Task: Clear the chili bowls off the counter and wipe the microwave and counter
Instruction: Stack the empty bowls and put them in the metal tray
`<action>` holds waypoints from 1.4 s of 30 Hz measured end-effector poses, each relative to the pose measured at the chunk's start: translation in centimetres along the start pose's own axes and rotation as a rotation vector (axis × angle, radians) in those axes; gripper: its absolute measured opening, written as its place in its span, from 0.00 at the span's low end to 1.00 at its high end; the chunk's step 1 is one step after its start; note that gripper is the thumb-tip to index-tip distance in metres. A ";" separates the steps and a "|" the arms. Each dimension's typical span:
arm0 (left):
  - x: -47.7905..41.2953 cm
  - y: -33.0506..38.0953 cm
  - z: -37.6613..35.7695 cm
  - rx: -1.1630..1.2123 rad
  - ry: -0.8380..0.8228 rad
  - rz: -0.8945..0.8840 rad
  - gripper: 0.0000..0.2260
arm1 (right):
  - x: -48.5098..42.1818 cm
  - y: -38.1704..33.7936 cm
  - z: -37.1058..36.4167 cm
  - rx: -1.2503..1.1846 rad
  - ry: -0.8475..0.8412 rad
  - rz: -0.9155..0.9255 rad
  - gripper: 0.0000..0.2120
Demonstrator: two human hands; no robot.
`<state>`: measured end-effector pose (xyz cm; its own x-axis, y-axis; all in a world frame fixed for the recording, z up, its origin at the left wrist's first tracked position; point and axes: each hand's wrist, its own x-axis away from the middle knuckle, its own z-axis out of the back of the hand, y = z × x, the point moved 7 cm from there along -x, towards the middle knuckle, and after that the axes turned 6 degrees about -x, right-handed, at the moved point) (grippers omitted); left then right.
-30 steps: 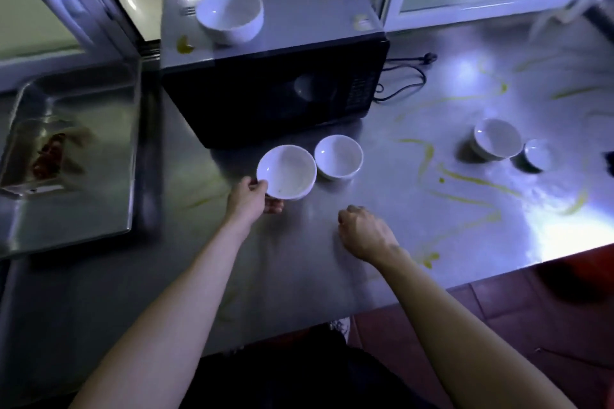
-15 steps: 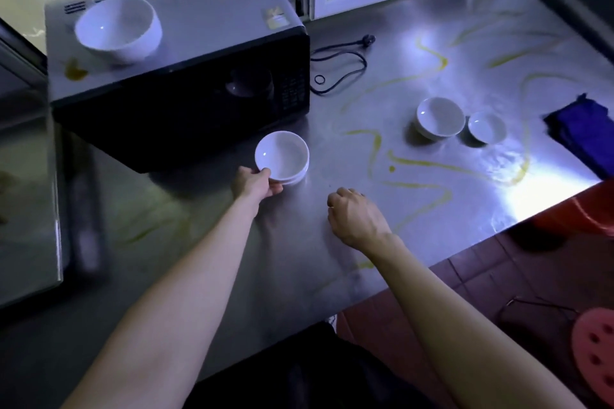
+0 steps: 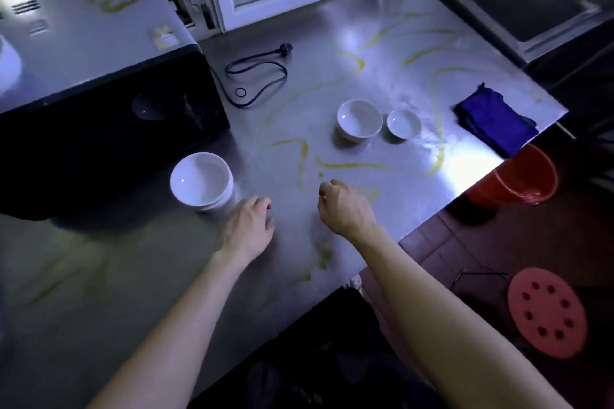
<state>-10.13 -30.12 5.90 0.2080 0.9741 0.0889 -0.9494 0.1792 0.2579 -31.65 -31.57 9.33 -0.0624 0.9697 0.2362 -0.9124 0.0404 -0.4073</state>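
The left hand (image 3: 247, 226) hangs just over the counter (image 3: 149, 292). Its fingers are loose and a bit bent, and it holds nothing. Just past this hand, a little to its left, sits a stack of white bowls (image 3: 201, 181), one inside the other. The hand is very near the stack but does not touch it. Behind the stack, farther from the hand, stands the black microwave (image 3: 99, 116). It has yellow smears (image 3: 113, 3) on its grey top.

The right hand (image 3: 345, 206) is beside the left hand, with a gap between them. Its fingers are curled into a fist with nothing in it. Yellow streaks (image 3: 352, 165) run over the counter right by this hand and far past it. Farther out from the right hand sit a white bowl (image 3: 359, 119) and a small white bowl (image 3: 403, 123), just beside each other. Well to the right of them lies a blue cloth (image 3: 495, 121), near the counter's edge. A black cord (image 3: 255, 76) lies far past both hands, next to the microwave. Down on the floor, to the right of the right hand, are a red bucket (image 3: 525, 176) and a pink stool (image 3: 545, 312) with holes.
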 end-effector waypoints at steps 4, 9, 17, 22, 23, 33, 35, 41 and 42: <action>-4.3 5.4 0.5 -0.222 0.060 -0.082 0.08 | -4.0 6.4 3.2 -0.134 0.053 -0.144 0.09; -7.9 9.4 0.2 -0.284 0.039 0.007 0.09 | -10.2 13.8 6.5 -0.391 0.116 -0.290 0.15; -7.8 9.9 1.2 -0.324 0.025 0.183 0.07 | -19.4 20.7 2.3 -0.634 -0.052 -0.503 0.22; -3.7 5.1 3.2 -0.276 0.070 0.421 0.09 | -19.6 16.0 3.6 -0.663 0.030 -0.430 0.22; -2.2 3.6 3.2 -0.244 0.065 0.501 0.09 | -19.3 13.3 3.7 -0.676 0.009 -0.381 0.18; 12.4 -15.5 -0.8 -0.125 -0.323 0.883 0.63 | -11.7 -15.7 -1.7 -0.620 -0.386 0.142 0.08; 13.0 -16.8 -1.8 -0.126 -0.367 0.836 0.65 | -10.9 -17.4 -3.9 -0.555 -0.410 0.130 0.11; 12.7 -15.9 -0.7 -0.201 -0.281 0.780 0.63 | -10.8 -16.5 -5.8 -0.267 -0.280 0.028 0.18; 12.6 -15.6 -0.3 -0.212 -0.278 0.771 0.63 | -10.8 -16.3 -6.0 -0.232 -0.269 0.034 0.17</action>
<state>7.25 -20.58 2.66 -0.4921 0.7699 0.4062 -0.8676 -0.4723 -0.1558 -13.66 -41.26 8.15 -0.2234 0.8746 0.4303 -0.7940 0.0927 -0.6008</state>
